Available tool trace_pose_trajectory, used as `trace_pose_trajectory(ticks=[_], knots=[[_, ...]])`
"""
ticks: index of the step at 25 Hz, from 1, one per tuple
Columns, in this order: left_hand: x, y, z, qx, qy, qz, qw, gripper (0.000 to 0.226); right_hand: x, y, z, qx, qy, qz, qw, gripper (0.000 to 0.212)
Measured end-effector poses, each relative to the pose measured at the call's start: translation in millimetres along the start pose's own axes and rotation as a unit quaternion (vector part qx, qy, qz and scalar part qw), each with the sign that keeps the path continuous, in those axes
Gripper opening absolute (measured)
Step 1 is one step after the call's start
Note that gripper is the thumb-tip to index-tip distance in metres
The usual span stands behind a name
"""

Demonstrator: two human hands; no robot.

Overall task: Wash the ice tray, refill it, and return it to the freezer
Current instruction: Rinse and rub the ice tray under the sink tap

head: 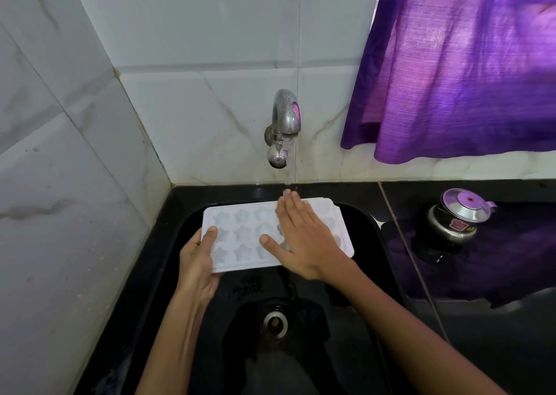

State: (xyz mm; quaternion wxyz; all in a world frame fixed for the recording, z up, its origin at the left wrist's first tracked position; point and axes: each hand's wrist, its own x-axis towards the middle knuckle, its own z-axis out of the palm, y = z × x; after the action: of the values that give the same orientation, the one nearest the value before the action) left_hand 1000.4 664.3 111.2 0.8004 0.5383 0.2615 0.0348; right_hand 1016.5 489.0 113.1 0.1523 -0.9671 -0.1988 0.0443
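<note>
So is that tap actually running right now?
Yes, it is on. A thin stream falls from the tap spout toward the right hand resting flat on the ice tray.

Soft daylight filters through the purple curtain [457,63], casting violet glare on the black counter [481,259] and tap [285,117]. Wide-angle bending warps the edges; the sink [355,289] stays dim.

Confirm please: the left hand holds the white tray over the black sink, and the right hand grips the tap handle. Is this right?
Not quite. The right hand does not grip the tap; it lies flat on the tray, fingers straight, below the spout. The head view shows this. The left hand does hold the tray over the sink.
</note>
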Motion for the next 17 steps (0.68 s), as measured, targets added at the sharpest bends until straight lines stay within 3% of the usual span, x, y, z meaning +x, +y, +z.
trace_pose_trajectory(ticks=[4,9,12,15,17], knots=[[9.7,7.6,-7.0,-0.009,0.029,0.02,0.999,0.029,-26.9,-8.1,4.1,-0.013,-0.039,-0.097,0.994,0.089],[10.0,7.6,-9.0,-0.006,0.018,0.019,1.0,0.031,-19.5,13.0,-0.1,-0.015,-0.016,0.005,1.0,0.097],[7.2,5.9,-0.3,-0.009,0.004,0.012,1.0,0.029,-6.3,-4.7,-0.3,-0.013,-0.005,-0.038,0.999,0.096],[9.7,7.6,-4.0,-0.016,0.016,0.018,1.0,0.03,-19.6,-9.2,0.9,-0.018,-0.018,-0.1,0.995,0.081],[11.0,7.4,-9.8,-0.017,0.02,0.015,1.0,0.03,-27.6,4.8,0.4,-0.033,-0.012,-0.081,0.996,0.077]])
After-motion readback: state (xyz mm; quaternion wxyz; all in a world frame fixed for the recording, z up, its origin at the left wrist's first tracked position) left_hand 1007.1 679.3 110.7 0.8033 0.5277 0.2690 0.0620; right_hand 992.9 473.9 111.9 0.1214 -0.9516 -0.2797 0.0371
